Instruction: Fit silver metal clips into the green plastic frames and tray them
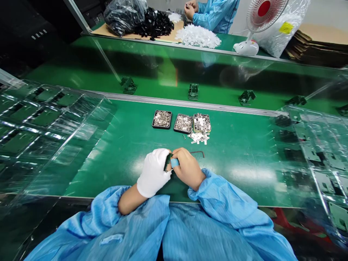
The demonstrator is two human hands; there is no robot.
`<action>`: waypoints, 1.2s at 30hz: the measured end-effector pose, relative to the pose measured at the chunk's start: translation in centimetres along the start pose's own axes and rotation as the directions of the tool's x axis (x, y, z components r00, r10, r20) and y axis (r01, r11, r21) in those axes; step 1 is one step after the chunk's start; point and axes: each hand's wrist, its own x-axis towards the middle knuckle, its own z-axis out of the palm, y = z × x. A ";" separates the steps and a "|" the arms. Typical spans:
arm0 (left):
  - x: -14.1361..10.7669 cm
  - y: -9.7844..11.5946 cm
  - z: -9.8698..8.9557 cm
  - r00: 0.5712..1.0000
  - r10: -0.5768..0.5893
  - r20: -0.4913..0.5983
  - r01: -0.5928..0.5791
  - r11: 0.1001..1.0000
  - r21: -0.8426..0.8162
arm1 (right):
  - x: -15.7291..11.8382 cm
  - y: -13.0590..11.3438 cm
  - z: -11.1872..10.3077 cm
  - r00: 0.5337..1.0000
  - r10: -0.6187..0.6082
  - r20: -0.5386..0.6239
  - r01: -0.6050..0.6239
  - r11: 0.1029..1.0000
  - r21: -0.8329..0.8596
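Observation:
My left hand (154,172), in a white glove with bare fingertips, is closed round a small green circuit board (167,162) held on edge above the green table. Bare except for a blue wrap on one finger, my right hand (187,167) meets the board's right side with its fingers pressed together; whatever small part they may pinch is hidden. Just beyond lies an L-shaped hex key (199,152). Three small trays of metal parts, a left one (161,127), a middle one (183,132) and a right one (210,128), stand farther back, with loose metal pieces (199,137) spilled in front.
Clear plastic trays with boards flank me at left (78,132) and right (312,170). Behind a metal rail (174,102), board assemblies (193,91) sit on a green belt. A raised shelf holds a fan (246,48), white parts (198,35) and black parts (154,23); a person's hands show behind.

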 end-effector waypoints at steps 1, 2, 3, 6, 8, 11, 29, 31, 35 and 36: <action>0.0 0.1 0.2 1.000 -0.021 0.012 0.021 1.000 -0.010 | 0.1 0.1 0.0 1.000 0.007 0.003 -0.007 1.000 -0.007; -0.1 0.2 0.3 0.999 -0.043 0.027 0.044 0.998 -0.037 | 0.2 0.3 -0.1 1.000 0.015 0.010 -0.015 1.000 0.007; 0.0 0.3 0.4 0.997 -0.066 0.046 0.069 0.994 -0.079 | 0.4 0.4 -0.3 1.000 0.025 0.018 -0.025 0.999 0.034; 0.0 0.2 0.6 0.989 -0.120 0.090 0.139 0.961 -0.239 | 0.9 0.8 -1.0 0.998 0.041 0.049 -0.046 0.991 0.123; 0.1 0.1 0.5 0.985 -0.140 0.104 0.167 0.930 -0.327 | 1.2 0.9 -1.4 0.997 0.033 0.063 -0.043 0.987 0.156; 0.2 -0.1 0.1 0.975 -0.135 0.174 0.201 0.868 -0.454 | 1.1 0.7 -1.6 0.998 0.008 0.068 -0.018 0.988 0.153; 1.2 -0.1 -0.2 0.920 -0.244 0.306 0.372 0.790 -0.488 | 0.5 -0.5 -1.1 0.991 0.052 0.122 -0.061 0.996 0.066; 1.1 0.0 0.0 0.920 -0.246 0.306 0.372 0.795 -0.479 | 0.3 -0.6 -0.8 0.992 0.054 0.116 -0.061 0.997 0.054; 0.9 -0.3 -0.3 0.921 -0.221 0.321 0.356 0.814 -0.459 | 0.5 -0.3 -1.6 0.987 0.056 0.149 -0.069 0.994 0.089; 0.9 -0.6 -0.6 0.920 -0.204 0.333 0.349 0.814 -0.465 | 0.8 0.0 -2.2 0.984 0.048 0.173 -0.068 0.991 0.114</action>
